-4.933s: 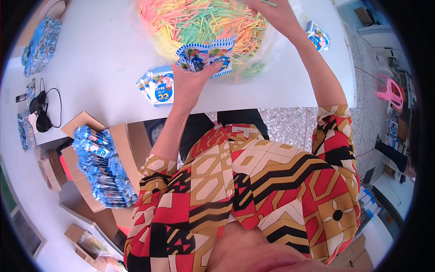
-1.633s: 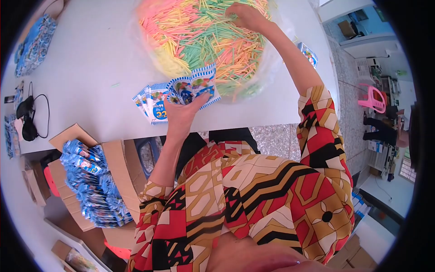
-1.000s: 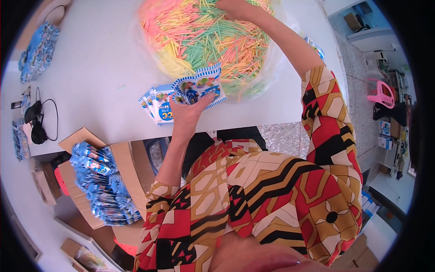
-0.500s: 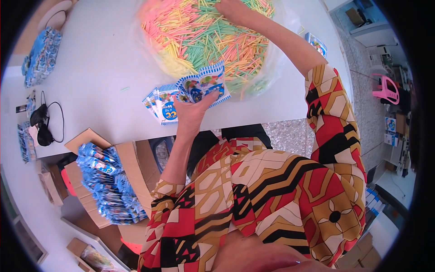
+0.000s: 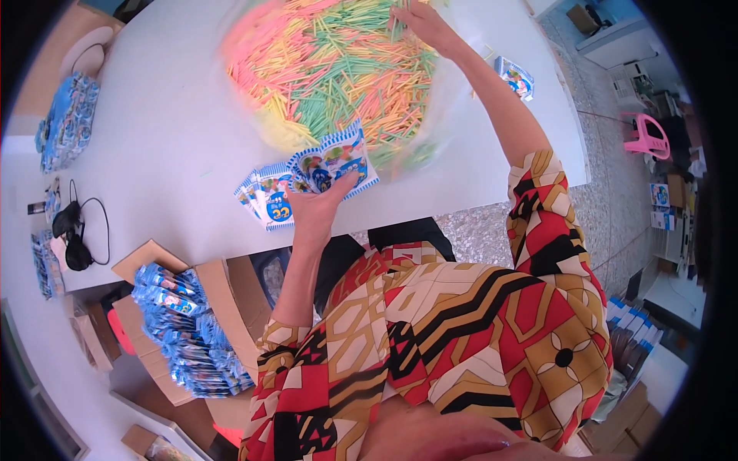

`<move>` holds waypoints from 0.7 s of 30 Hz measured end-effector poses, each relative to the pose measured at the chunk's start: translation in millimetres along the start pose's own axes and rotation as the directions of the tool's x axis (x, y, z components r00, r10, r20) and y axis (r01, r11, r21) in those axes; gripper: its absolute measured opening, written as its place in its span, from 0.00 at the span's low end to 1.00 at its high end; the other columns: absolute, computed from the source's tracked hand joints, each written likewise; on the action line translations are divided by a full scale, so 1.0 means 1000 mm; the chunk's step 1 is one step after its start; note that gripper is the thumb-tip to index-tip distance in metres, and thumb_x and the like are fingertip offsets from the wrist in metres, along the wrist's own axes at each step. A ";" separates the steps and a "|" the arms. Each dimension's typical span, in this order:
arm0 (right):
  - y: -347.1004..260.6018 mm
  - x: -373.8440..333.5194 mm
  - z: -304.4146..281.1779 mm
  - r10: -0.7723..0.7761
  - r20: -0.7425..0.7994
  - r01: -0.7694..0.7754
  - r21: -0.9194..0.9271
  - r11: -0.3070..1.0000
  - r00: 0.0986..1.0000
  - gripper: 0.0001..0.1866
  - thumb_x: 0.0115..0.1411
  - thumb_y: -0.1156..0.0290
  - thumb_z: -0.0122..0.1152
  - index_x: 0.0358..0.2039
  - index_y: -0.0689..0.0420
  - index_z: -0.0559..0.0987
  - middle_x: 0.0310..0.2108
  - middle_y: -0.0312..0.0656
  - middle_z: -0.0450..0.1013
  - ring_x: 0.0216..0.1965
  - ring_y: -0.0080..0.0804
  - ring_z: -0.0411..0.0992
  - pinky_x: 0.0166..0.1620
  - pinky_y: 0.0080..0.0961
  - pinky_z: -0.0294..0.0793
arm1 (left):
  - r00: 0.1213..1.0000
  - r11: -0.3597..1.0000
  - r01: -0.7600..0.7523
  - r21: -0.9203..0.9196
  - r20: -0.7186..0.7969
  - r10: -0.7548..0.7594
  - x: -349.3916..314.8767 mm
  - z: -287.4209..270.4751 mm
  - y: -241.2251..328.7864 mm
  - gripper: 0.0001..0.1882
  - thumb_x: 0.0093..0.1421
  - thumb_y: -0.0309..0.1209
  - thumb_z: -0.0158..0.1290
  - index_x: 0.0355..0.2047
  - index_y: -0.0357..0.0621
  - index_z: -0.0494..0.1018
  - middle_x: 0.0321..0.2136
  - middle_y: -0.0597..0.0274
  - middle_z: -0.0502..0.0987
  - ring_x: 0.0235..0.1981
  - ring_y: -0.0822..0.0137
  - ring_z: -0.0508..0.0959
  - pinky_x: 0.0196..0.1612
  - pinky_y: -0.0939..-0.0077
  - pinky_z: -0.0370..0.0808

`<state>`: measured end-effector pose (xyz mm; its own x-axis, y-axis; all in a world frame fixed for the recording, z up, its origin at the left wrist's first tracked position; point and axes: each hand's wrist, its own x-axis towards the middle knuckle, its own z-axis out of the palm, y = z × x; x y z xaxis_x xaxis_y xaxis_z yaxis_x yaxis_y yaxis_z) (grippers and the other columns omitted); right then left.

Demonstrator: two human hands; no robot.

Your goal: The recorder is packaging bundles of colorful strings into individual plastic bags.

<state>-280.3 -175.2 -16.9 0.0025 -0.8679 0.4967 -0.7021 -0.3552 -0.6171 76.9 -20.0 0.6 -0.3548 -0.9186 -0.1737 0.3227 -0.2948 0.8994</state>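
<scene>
My left hand (image 5: pixel 317 209) grips a small blue-and-white printed packet (image 5: pixel 350 154) near the table's front edge, thumb across its front. The packet's striped top end points away from me. Just left of it, partly behind my fingers, a fan of similar flat packets (image 5: pixel 270 198) lies on the table. Beyond is a large heap of thin pastel sticks (image 5: pixel 346 73) in pink, yellow, green and orange, lying on clear plastic. At the heap's far right side, my right hand (image 5: pixel 424 27) has its fingers closed on a few of the sticks; how many is hidden.
A cardboard box (image 5: pixel 234 296) at lower left holds many filled blue packets (image 5: pixel 188 330). More packets (image 5: pixel 69 119) are stacked at the table's left, near a black strapped item (image 5: pixel 75 238). Another packet (image 5: pixel 515 77) lies at right. A pink chair (image 5: pixel 646 137) stands on the floor.
My right hand has shifted slightly right at the heap's far side, its fingers now drawn together on sticks. My left hand keeps hold of the packet. The whole view has shifted slightly.
</scene>
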 end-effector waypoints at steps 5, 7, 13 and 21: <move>-0.062 -0.035 -0.027 0.583 0.105 -0.506 0.633 0.586 0.806 0.14 0.64 0.65 0.48 0.42 0.63 0.72 0.35 0.39 0.71 0.37 0.29 0.71 0.39 0.31 0.72 | 0.998 0.998 -0.058 0.029 0.036 0.057 -0.005 0.004 0.002 0.18 0.47 0.19 0.63 0.40 0.33 0.73 0.36 0.61 0.78 0.35 0.73 0.78 0.41 0.79 0.75; -0.052 -0.064 -0.035 0.517 0.008 -0.242 0.889 0.388 0.856 0.11 0.62 0.67 0.52 0.40 0.61 0.73 0.32 0.36 0.70 0.32 0.24 0.70 0.35 0.23 0.72 | 0.998 0.998 -0.029 0.049 0.055 0.027 -0.007 0.010 0.001 0.17 0.47 0.19 0.62 0.39 0.33 0.74 0.36 0.61 0.78 0.35 0.73 0.78 0.42 0.78 0.75; -0.043 -0.153 -0.057 0.544 0.006 -0.244 0.897 0.368 0.839 0.12 0.62 0.67 0.52 0.43 0.58 0.69 0.33 0.36 0.68 0.30 0.22 0.68 0.42 0.26 0.72 | 0.992 0.997 -0.064 0.039 0.107 0.060 -0.010 0.024 -0.001 0.18 0.48 0.17 0.60 0.41 0.33 0.73 0.37 0.59 0.77 0.36 0.71 0.78 0.43 0.76 0.75; -0.055 -0.218 -0.030 0.672 -0.256 -0.345 0.701 0.624 0.695 0.12 0.64 0.60 0.49 0.37 0.56 0.71 0.26 0.30 0.65 0.22 0.16 0.61 0.28 0.18 0.66 | 0.987 0.992 -0.021 0.126 0.160 0.001 -0.004 0.050 -0.022 0.24 0.47 0.15 0.60 0.46 0.35 0.68 0.40 0.60 0.75 0.40 0.68 0.77 0.46 0.73 0.74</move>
<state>-263.4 44.3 -73.4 -0.6520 -0.7532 0.0868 0.0606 -0.1659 -0.9843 27.1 3.8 1.6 -0.4905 -0.8649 -0.1067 0.2172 -0.2399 0.9462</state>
